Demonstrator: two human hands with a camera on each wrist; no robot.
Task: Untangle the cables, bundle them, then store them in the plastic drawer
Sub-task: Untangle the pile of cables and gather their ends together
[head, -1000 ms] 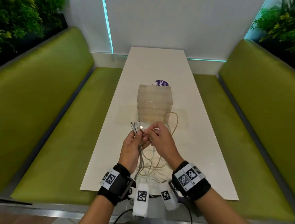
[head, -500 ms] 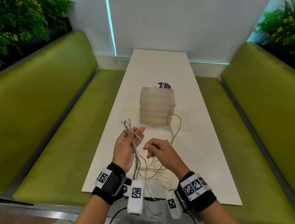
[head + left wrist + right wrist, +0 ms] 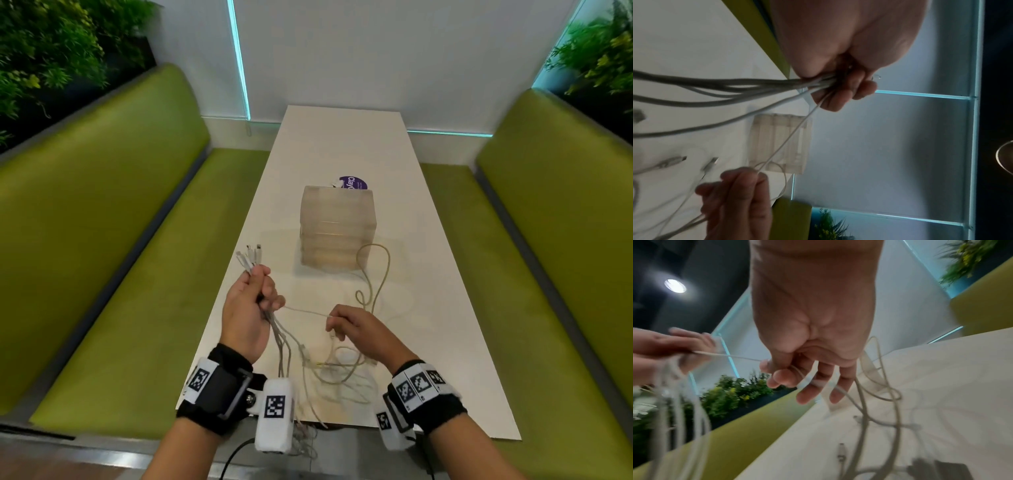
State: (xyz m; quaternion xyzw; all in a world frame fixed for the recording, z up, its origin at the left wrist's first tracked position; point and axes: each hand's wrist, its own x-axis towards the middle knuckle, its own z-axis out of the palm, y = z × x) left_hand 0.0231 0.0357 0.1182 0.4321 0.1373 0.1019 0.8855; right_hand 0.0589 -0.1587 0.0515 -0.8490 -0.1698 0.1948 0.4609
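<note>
My left hand (image 3: 255,301) grips a bunch of pale cables (image 3: 251,260) (image 3: 760,86) just below their plug ends, which stick up past my fist. My right hand (image 3: 346,322) (image 3: 789,374) pinches one thin white cable (image 3: 305,311) (image 3: 789,134) that runs taut from my left fist. The rest of the cables (image 3: 342,370) lie in loose tangled loops on the white table (image 3: 342,144) near its front edge. The translucent plastic drawer unit (image 3: 337,228) (image 3: 780,143) stands on the table beyond my hands, its drawers closed.
A purple round label (image 3: 352,183) lies behind the drawer unit. Green benches (image 3: 102,260) (image 3: 548,260) run along both sides of the table. One beige cable loop (image 3: 375,270) reaches up to the drawer unit's right front corner.
My hands have drawn apart: the left moved left with the bunch, the right moved right and toward me, sliding along one thin cable that now stretches between them.
</note>
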